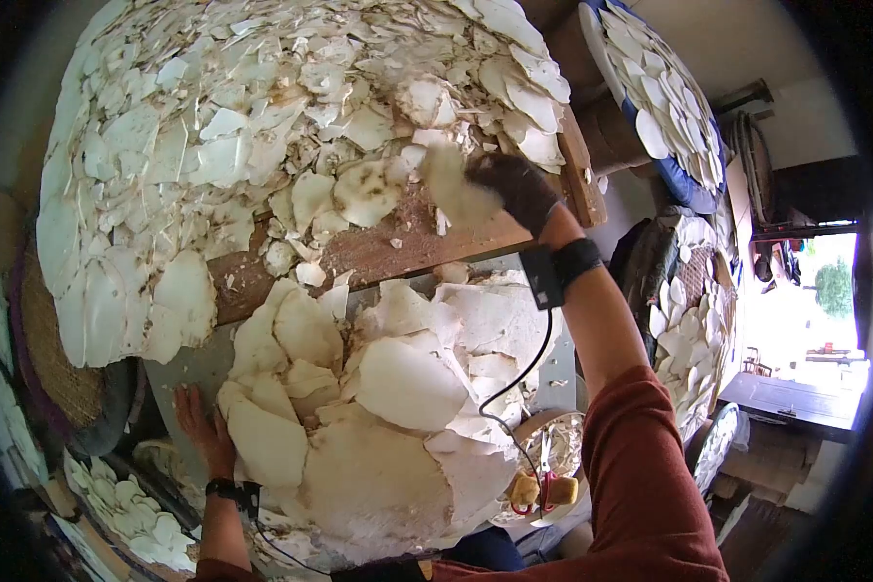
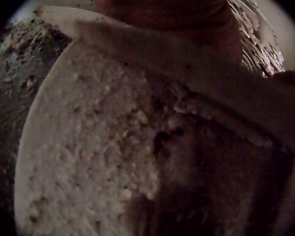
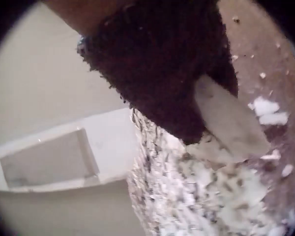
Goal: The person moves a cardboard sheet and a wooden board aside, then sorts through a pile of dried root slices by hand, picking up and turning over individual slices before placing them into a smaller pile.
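In a dark glove, the right hand (image 1: pixel 516 189) holds a pale flat piece (image 1: pixel 456 186) by its edge, blurred, over the wooden board's front edge. The right wrist view shows the gloved hand (image 3: pixel 162 69) gripping the thin piece (image 3: pixel 231 118), above a mass of white flakes (image 3: pixel 211 196). The left hand (image 1: pixel 204 432) lies bare, fingers extended, beside the heap of large cream pieces (image 1: pixel 412 383) on a grey surface. In the left wrist view, part of that hand (image 2: pixel 182 22) shows above a rough-faced pale piece (image 2: pixel 88 147); its fingertips are hidden there.
A large pile of white flakes (image 1: pixel 165 155) covers the wooden board (image 1: pixel 398 238). Round trays of pale pieces stand at the right (image 1: pixel 655 87) and lower left (image 1: pixel 131 504). Red-handled scissors (image 1: pixel 545 490) lie near the front beside yellow blocks. Cables run from both wrists.
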Action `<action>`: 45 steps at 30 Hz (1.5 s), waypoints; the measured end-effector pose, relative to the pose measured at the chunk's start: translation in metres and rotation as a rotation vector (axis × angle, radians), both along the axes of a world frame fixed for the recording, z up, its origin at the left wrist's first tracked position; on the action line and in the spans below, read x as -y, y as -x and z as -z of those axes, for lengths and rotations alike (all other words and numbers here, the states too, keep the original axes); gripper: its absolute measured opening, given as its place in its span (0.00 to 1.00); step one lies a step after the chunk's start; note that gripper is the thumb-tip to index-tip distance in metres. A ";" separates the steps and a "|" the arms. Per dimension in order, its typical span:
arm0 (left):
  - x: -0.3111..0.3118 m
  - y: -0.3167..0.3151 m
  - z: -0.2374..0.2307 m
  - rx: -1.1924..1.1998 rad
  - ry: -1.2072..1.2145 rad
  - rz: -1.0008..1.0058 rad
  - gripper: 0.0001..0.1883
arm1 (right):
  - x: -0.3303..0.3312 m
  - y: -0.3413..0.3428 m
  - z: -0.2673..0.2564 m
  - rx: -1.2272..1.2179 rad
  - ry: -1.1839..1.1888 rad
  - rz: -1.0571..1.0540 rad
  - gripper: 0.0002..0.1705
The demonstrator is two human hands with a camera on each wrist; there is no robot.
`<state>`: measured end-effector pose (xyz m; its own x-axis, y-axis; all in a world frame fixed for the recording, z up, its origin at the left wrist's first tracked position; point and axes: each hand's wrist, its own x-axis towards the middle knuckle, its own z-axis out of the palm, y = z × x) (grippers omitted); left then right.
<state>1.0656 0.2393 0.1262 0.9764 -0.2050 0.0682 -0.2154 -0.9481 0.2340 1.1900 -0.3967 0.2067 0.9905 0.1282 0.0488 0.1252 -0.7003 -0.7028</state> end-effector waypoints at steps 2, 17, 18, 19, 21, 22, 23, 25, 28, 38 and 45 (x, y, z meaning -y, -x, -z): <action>0.002 -0.002 -0.002 0.004 0.016 -0.005 0.28 | 0.012 -0.008 0.001 -0.080 -0.706 0.181 0.19; 0.003 -0.002 0.001 -0.006 0.010 -0.013 0.27 | 0.123 -0.021 0.112 -0.062 -1.438 1.184 0.14; 0.003 -0.002 0.000 -0.001 0.004 -0.014 0.27 | 0.128 -0.021 0.115 -0.050 -1.376 1.097 0.13; 0.002 -0.003 0.000 -0.017 0.012 -0.026 0.27 | 0.131 -0.024 0.120 -0.030 -1.226 1.015 0.17; 0.003 -0.001 0.000 -0.054 0.029 -0.046 0.27 | 0.147 -0.035 0.150 0.007 -0.925 0.852 0.26; 0.005 0.000 0.000 -0.046 0.023 -0.044 0.27 | 0.163 -0.038 0.176 0.016 -0.855 0.795 0.29; 0.006 0.000 -0.001 -0.038 0.014 -0.039 0.27 | 0.180 -0.042 0.202 0.029 -0.786 0.740 0.33; 0.003 -0.002 0.000 -0.023 0.025 -0.021 0.27 | 0.211 -0.050 0.251 0.041 -0.749 0.707 0.36; -0.004 0.001 0.003 -0.025 0.045 -0.011 0.27 | 0.180 -0.035 0.212 -0.001 -0.371 0.747 0.40; 0.006 -0.001 -0.008 -0.042 0.010 -0.033 0.28 | 0.014 0.102 0.067 0.089 -0.009 0.707 0.27; 0.002 0.002 0.001 -0.006 -0.008 -0.037 0.27 | -0.025 0.089 0.007 0.452 -0.791 0.917 0.30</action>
<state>1.0640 0.2370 0.1257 0.9837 -0.1691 0.0604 -0.1786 -0.9571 0.2280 1.1015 -0.3721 0.1999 0.5770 -0.8027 0.1506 0.1571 -0.0719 -0.9850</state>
